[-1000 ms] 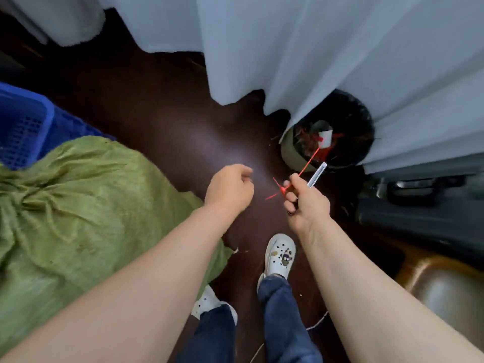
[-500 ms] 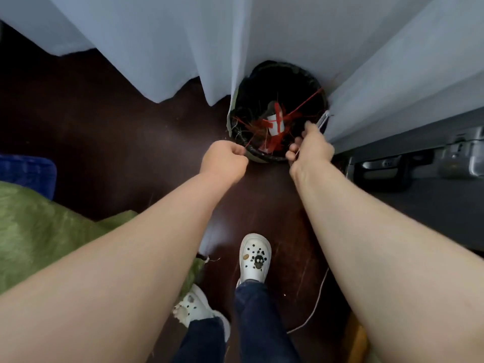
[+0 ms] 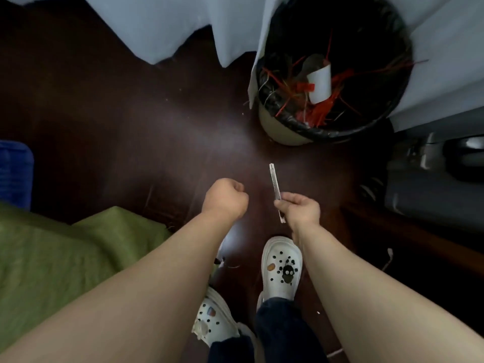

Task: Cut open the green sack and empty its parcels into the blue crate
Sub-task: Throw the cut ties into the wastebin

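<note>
Head cam | left hand [image 3: 226,197] fisted empty, right hand [image 3: 301,210] pinched cutter [image 3: 275,182] | cutting seemed done | next: green sack [image 3: 65,258] needed tipping into blue crate [image 3: 13,176]

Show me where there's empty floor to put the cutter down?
Bare floor lies between the green sack, the curtain and the bin. It's crowded near the shoes and beside the grey case on the right.

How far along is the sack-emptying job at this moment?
Likely done: red ties lie in the bin, suggesting the green sack is untied. In hand: the right hand grips a slim cutter; the left hand is fisted. Left: the sack looks full; no parcels show by the blue crate.
</note>
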Demonstrator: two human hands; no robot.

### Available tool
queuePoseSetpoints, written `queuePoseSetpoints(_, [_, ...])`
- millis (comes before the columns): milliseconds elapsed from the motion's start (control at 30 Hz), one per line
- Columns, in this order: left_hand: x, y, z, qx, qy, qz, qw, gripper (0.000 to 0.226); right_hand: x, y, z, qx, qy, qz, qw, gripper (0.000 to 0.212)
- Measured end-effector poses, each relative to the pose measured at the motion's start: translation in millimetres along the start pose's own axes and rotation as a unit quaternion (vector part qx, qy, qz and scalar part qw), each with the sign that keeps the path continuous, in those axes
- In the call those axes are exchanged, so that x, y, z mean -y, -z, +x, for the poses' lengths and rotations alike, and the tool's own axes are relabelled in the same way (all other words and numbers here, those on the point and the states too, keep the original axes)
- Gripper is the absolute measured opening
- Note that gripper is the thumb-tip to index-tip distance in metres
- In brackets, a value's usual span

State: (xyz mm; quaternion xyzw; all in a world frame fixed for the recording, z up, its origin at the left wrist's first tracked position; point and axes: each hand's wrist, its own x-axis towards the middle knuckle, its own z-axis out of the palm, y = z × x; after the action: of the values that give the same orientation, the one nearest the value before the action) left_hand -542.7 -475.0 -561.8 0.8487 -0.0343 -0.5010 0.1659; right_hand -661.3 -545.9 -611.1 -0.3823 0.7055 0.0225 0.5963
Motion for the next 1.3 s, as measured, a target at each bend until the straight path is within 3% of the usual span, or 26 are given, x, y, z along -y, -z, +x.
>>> queuePoseSetpoints(267, [48.8, -27.2, 80.9, 0.003, -0.01, 0.035, 0.999, 0.031, -47.8, -45.7, 114.0, -0.055, 0.052, -0.111, 0.991, 0.025])
queuePoseSetpoints(467, [72.0, -23.3, 87.0, -0.018, 0.023, -0.008, 1.0, 0.028, -61.2, -52.7, 125.1, -0.093, 0.055, -0.176, 0.979, 0.026])
queuePoseSetpoints(667, [53.2, 8.5, 30.1, -0.016, 0.031, -0.07, 0.997, 0.031, -26.4, -48.8, 41.3, -0.01, 0.07, -0.216, 0.974, 0.017])
queuePoseSetpoints(867, [25.8, 79.7, -58.2, -0.063, 0.024, -0.133, 0.989, 0.03, 41.3, -66.8, -76.2, 0.078, 0.094, -0.238, 0.964, 0.017])
queuePoseSetpoints(1100, [38.1, 164.9, -161.1, -0.158, 0.003, -0.154, 0.975, 0.035, 100.4, -104.0, -218.7, 0.19, 0.159, -0.241, 0.938, 0.02])
queuePoseSetpoints(1300, [73.2, 226.5, -228.5, -0.298, 0.012, -0.194, 0.934, 0.042, 110.0, -138.6, -299.4, 0.307, 0.196, -0.304, 0.88, 0.027])
